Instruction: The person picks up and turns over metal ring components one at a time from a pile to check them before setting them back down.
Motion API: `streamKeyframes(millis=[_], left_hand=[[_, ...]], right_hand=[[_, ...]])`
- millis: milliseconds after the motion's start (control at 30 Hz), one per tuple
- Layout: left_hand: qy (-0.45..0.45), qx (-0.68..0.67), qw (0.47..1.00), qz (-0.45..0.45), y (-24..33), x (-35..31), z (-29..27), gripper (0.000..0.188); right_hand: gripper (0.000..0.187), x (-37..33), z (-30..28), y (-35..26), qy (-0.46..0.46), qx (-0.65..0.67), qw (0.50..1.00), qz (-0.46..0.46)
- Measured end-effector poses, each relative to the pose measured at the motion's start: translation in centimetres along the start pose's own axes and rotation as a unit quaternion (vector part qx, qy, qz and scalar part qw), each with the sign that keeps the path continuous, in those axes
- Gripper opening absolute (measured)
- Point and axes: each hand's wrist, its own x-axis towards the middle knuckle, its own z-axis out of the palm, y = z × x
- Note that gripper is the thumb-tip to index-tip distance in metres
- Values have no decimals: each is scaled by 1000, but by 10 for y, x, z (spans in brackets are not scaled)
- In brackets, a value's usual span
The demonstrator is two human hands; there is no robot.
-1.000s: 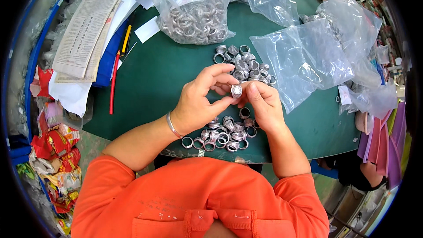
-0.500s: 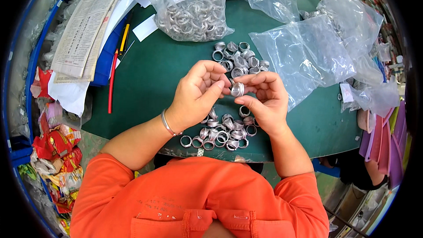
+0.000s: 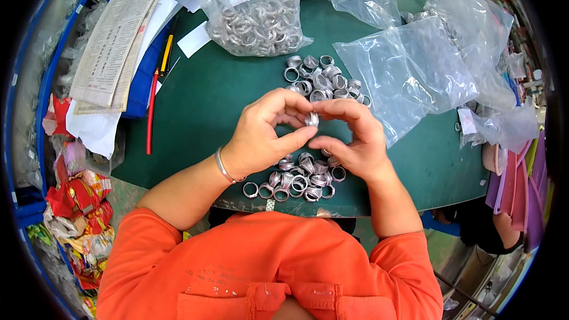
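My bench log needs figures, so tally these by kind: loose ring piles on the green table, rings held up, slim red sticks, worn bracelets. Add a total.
Far ring pile and near ring pile: 2
Held-up ring: 1
Slim red stick: 1
Worn bracelet: 1
Total: 5

Is a silver-grey metal finger ring [image 3: 312, 119], catching light on its face; sits raised between thumb and fingers of the left hand [image 3: 259, 133], close to the right hand [image 3: 360, 139].
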Motion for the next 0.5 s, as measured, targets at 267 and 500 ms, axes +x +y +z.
streamKeyframes(millis=[267,500], left_hand=[[-251,292,921,64,9,2,-21,10],[-129,278,950,51,-1,8,-10,16]], right_hand=[[15,4,-23,10,7,-239,971,23],[17,3,-5,14,-25,-306,951,-25]])
